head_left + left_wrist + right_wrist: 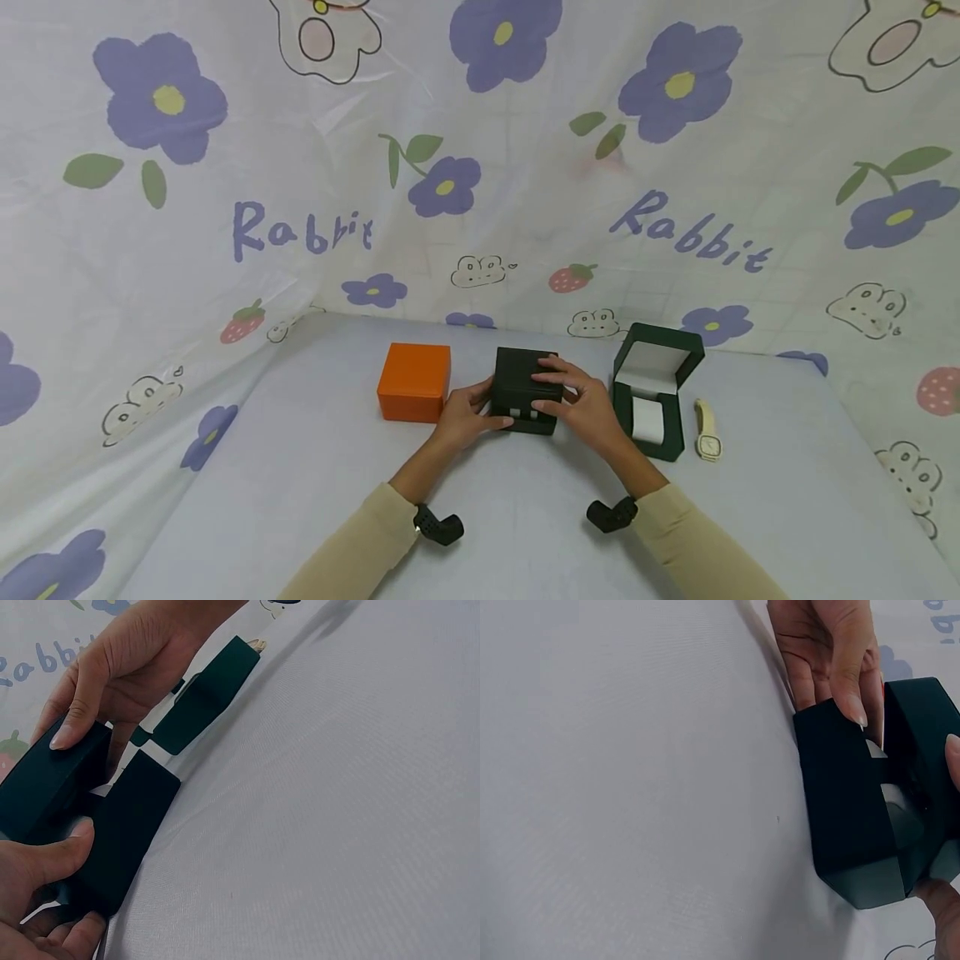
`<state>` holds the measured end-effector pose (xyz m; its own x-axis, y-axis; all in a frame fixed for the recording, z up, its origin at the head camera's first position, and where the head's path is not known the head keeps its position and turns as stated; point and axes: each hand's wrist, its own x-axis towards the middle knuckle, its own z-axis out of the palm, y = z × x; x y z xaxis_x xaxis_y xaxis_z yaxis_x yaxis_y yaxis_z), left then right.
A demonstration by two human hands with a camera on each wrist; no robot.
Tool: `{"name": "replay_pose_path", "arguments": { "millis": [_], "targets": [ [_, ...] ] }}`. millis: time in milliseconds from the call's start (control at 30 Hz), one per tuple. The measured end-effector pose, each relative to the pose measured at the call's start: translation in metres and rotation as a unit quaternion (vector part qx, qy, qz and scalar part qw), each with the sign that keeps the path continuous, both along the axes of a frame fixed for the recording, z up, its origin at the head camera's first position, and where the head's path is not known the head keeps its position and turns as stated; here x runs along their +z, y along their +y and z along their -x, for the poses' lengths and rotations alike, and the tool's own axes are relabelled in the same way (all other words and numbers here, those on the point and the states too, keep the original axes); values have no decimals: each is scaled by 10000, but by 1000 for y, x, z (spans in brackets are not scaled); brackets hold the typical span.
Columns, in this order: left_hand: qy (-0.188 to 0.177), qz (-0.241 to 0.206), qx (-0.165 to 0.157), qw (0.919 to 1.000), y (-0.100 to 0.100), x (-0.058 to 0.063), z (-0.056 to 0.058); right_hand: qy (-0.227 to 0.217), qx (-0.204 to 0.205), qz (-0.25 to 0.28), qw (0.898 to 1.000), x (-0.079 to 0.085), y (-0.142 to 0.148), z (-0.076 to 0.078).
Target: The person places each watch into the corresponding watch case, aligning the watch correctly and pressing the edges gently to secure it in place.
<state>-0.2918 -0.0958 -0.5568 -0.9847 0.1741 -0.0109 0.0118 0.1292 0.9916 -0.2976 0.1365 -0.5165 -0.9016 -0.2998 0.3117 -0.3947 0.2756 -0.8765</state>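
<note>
A black hinged watch box [517, 375] stands mid-table with its lid [52, 780] partly raised from its base [840, 795]. Something pale shows through the gap between them. My left hand [461, 417] holds the base at its left side, thumb over the front edge. From the right, my right hand [588, 408] grips the lid, its fingers spread over the top and its thumb at the front. Only a few fingertips of that hand appear in the right wrist view, at the right edge.
An orange box [414, 379] sits close to the left of the black one. To the right, a green watch box [660, 346] stands open with a white cushion [648, 419] inside. A gold-coloured watch [707, 437] lies beside it. Patterned cloth [525, 208] hangs behind the table.
</note>
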Motion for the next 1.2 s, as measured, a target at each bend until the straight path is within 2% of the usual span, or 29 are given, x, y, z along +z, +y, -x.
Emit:
{"name": "replay_pose_path", "arguments": {
  "millis": [467,733,933,1200],
  "targets": [
    [69,170,45,9998,2,2,-2,98,46,148,9998,-4,-3,-8],
    [-82,45,-61,9999,-2,6,-2,136,22,46,9999,-6,-5,-11],
    [-189,-94,-110,9997,-3,4,-1,188,-46,-58,9998,-10,-5,-12],
    [-33,-278,-112,9995,-1,1,-1,307,-108,-45,9995,-10,-6,-16]
  ]
}}
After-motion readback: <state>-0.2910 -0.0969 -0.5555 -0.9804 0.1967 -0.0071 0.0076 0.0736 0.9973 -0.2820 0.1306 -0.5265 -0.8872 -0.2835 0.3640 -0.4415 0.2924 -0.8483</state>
